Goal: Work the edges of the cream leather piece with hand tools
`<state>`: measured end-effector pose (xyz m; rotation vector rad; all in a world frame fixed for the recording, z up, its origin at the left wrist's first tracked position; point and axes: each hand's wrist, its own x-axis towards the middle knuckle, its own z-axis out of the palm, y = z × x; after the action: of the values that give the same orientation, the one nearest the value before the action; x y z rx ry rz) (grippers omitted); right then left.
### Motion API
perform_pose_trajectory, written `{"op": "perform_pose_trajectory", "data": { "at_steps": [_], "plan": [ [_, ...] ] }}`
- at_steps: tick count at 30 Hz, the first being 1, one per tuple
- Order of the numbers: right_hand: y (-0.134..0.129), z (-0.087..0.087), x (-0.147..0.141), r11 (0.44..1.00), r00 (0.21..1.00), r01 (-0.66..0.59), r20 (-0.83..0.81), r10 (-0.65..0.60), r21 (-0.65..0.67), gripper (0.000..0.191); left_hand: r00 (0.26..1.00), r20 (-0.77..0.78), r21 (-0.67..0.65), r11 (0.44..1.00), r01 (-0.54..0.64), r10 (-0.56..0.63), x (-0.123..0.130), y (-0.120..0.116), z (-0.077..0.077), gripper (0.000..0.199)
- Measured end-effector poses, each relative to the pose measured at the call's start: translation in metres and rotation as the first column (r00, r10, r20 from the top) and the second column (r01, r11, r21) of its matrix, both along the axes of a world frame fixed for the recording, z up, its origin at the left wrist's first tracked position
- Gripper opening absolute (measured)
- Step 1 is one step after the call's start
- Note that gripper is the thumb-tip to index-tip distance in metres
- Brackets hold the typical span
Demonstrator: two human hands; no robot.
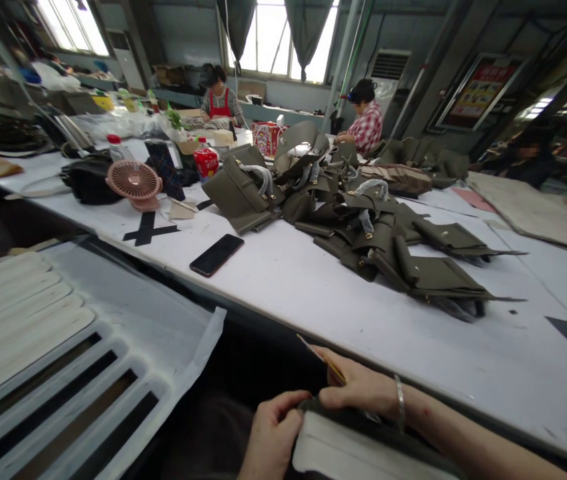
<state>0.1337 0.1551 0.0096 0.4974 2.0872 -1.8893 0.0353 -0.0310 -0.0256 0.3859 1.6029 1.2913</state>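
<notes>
At the bottom of the head view, my left hand (274,430) pinches the edge of a dark olive bag piece (350,421). A cream panel (358,450) lies against that piece, and its lower part runs out of view. My right hand (360,387) is closed around a thin yellow stick (334,371) with a slim pale tip pointing up and left. The same hand's thumb rests on the dark piece, close to my left fingertips. Both hands are in front of the table's near edge. What the lower fingers do is hidden.
Olive bags (363,220) are heaped on the white table (283,293). A phone (217,255), a pink fan (134,183) and a red-labelled bottle (206,160) stand left of them. Cream strips (23,313) lie on a slatted rack (128,360). Two people sit across the table.
</notes>
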Motion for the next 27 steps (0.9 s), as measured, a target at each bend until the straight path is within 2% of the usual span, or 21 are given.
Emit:
{"op": "perform_pose_trajectory", "data": {
  "at_steps": [4, 8, 10, 12, 14, 15, 16, 17, 18, 19, 20, 21, 23, 25, 27],
  "plan": [
    [-0.014, -0.018, -0.009, 0.946, 0.987, 0.029, 0.138, -0.078, 0.324, 0.052, 0.994, -0.109, 0.008, 1.000, 0.025, -0.024, 0.003, 0.003, 0.001, 0.043],
    [-0.028, -0.015, -0.013, 0.907, 0.986, -0.088, 0.162, 0.023, 0.411, 0.029, 0.988, -0.141, 0.023, 0.998, 0.061, -0.058, 0.002, 0.003, 0.002, 0.040],
    [-0.031, -0.009, -0.016, 0.879, 0.984, -0.113, 0.177, 0.033, 0.464, 0.030, 0.988, -0.146, 0.041, 0.997, 0.062, -0.055, 0.001, 0.003, 0.003, 0.037],
    [-0.029, -0.003, -0.017, 0.851, 0.984, -0.086, 0.180, -0.010, 0.517, 0.042, 0.991, -0.123, 0.076, 0.995, 0.059, -0.049, 0.002, 0.001, 0.000, 0.033],
    [-0.023, 0.004, -0.016, 0.819, 0.983, -0.051, 0.173, -0.060, 0.572, 0.061, 1.000, -0.010, 0.120, 0.993, -0.012, 0.013, 0.005, -0.005, -0.013, 0.032],
    [-0.020, 0.009, -0.012, 0.810, 0.984, -0.023, 0.158, -0.087, 0.586, 0.074, 0.992, 0.096, 0.124, 0.988, -0.096, 0.084, 0.009, -0.009, -0.023, 0.035],
    [-0.016, 0.015, -0.007, 0.818, 0.985, 0.024, 0.128, -0.118, 0.574, 0.087, 0.957, 0.223, 0.095, 0.973, -0.209, 0.183, 0.013, -0.014, -0.036, 0.040],
    [-0.012, 0.022, 0.001, 0.838, 0.984, 0.090, 0.081, -0.158, 0.538, 0.097, 0.885, 0.353, 0.015, 0.944, -0.331, 0.304, 0.019, -0.019, -0.050, 0.043],
    [-0.010, 0.029, 0.011, 0.861, 0.977, 0.173, 0.028, -0.212, 0.479, 0.100, 0.782, 0.468, -0.111, 0.905, -0.411, 0.412, 0.025, -0.025, -0.064, 0.043],
    [-0.009, 0.038, 0.022, 0.875, 0.960, 0.262, -0.016, -0.280, 0.406, 0.098, 0.698, 0.532, -0.247, 0.876, -0.413, 0.479, 0.032, -0.031, -0.077, 0.044],
    [-0.010, 0.046, 0.035, 0.874, 0.932, 0.353, -0.041, -0.361, 0.334, 0.091, 0.653, 0.566, -0.334, 0.864, -0.377, 0.504, 0.039, -0.036, -0.087, 0.050],
    [-0.014, 0.054, 0.049, 0.855, 0.894, 0.441, -0.051, -0.445, 0.272, 0.082, 0.622, 0.598, -0.391, 0.861, -0.324, 0.506, 0.046, -0.039, -0.095, 0.057],
    [-0.029, 0.065, 0.077, 0.795, 0.811, 0.579, -0.030, -0.584, 0.179, 0.071, 0.601, 0.655, -0.406, 0.884, -0.230, 0.457, 0.057, -0.040, -0.101, 0.072],
    [-0.054, 0.066, 0.100, 0.732, 0.732, 0.678, 0.031, -0.680, 0.065, 0.070, 0.579, 0.709, -0.357, 0.913, -0.198, 0.402, 0.065, -0.033, -0.098, 0.075],
    [-0.086, 0.059, 0.114, 0.665, 0.664, 0.745, 0.140, -0.734, -0.051, 0.062, 0.581, 0.745, -0.250, 0.945, -0.213, 0.328, 0.069, -0.020, -0.091, 0.075]
  ]
}}
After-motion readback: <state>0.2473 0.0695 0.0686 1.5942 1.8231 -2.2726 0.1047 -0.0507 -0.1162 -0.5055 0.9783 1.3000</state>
